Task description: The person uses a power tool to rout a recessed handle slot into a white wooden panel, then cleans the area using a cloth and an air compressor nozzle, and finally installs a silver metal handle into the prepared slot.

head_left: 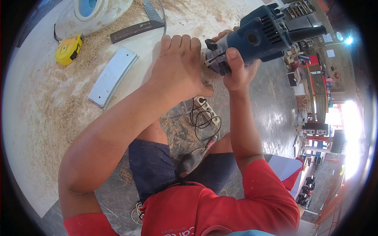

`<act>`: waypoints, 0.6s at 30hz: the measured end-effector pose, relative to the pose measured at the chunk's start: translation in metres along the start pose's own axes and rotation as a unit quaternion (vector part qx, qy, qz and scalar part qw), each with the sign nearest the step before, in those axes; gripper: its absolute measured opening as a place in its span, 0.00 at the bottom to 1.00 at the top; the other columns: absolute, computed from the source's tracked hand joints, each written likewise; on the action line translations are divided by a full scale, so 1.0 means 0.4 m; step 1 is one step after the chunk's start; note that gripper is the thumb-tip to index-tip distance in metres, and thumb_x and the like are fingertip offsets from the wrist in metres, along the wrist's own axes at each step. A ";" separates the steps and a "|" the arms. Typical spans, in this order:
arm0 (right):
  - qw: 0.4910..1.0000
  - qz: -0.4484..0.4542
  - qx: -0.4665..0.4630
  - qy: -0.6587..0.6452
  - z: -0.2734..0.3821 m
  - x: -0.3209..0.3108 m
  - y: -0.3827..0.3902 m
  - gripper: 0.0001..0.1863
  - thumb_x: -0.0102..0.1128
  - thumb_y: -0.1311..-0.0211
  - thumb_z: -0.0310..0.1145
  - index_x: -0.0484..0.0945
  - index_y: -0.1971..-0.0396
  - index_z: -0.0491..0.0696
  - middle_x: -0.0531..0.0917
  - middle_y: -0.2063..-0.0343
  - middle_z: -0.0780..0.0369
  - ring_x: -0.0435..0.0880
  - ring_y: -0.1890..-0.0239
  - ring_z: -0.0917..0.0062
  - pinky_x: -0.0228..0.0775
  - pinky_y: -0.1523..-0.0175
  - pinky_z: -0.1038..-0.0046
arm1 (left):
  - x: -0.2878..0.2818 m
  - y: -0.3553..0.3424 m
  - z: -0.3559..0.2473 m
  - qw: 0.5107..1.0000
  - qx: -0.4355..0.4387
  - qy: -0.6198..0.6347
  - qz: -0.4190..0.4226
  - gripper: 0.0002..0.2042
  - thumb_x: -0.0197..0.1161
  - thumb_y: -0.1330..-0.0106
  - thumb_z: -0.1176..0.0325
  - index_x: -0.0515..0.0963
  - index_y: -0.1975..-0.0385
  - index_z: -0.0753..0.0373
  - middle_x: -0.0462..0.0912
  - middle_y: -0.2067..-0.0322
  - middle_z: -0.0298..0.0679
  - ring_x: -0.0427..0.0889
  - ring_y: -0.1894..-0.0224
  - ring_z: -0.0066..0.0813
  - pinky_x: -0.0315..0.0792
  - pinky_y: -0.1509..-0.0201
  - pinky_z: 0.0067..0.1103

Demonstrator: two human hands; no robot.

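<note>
Clamping the blue router (260, 37) in its grip, your right hand (239, 72) likely steadies the sideways weight; your left hand (176, 65), thumb spread, rests at the desk (29, 153) edge, probably bracing.

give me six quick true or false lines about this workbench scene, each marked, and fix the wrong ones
1. The right hand holds a router. True.
2. The router is yellow. False: it is dark blue.
3. A white power strip lies on the floor. True.
4. A yellow tape measure lies left of the left hand. True.
5. The tape measure sits on the floor. False: it lies on the worktop.
6. The left hand grips the router. False: only the right does.
</note>
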State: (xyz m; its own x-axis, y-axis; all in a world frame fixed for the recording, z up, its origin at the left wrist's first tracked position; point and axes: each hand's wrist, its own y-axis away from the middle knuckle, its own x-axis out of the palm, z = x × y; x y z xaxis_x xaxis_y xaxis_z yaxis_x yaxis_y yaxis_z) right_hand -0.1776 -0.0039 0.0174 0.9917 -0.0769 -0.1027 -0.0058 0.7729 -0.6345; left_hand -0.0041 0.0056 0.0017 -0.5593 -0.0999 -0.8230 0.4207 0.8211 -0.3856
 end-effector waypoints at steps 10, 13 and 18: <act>0.999 0.001 0.001 -0.035 0.001 0.000 -0.003 0.25 0.69 0.41 0.36 0.75 0.48 0.37 0.85 0.61 0.55 0.86 0.58 0.71 0.80 0.51 0.67 | 0.001 -0.004 0.005 1.000 0.015 -0.015 -0.001 0.44 0.80 0.62 0.40 0.75 0.51 0.71 0.78 0.55 0.44 0.75 0.45 0.42 0.60 0.31 0.39; 1.000 0.007 0.005 0.003 0.004 -0.001 -0.001 0.28 0.67 0.39 0.40 0.73 0.46 0.35 0.85 0.61 0.52 0.86 0.58 0.70 0.79 0.51 0.67 | 0.004 -0.004 0.005 1.000 0.016 -0.018 -0.004 0.44 0.80 0.63 0.40 0.75 0.51 0.70 0.78 0.55 0.44 0.75 0.45 0.42 0.60 0.32 0.39; 1.000 -0.003 0.006 0.008 0.008 0.001 -0.002 0.28 0.68 0.39 0.40 0.74 0.47 0.34 0.86 0.61 0.53 0.86 0.57 0.70 0.79 0.49 0.67 | 0.009 0.000 0.008 0.998 0.041 0.002 -0.057 0.39 0.80 0.64 0.49 0.73 0.55 0.71 0.75 0.58 0.46 0.74 0.50 0.46 0.65 0.41 0.37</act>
State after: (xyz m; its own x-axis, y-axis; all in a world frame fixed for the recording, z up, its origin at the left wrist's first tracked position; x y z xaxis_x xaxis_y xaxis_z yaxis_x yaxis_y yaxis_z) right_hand -0.1766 -0.0024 0.0203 0.9896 -0.0913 -0.1114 0.0015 0.7798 -0.6261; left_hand -0.0038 0.0034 -0.0024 -0.6103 -0.1881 -0.7695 0.4105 0.7557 -0.5103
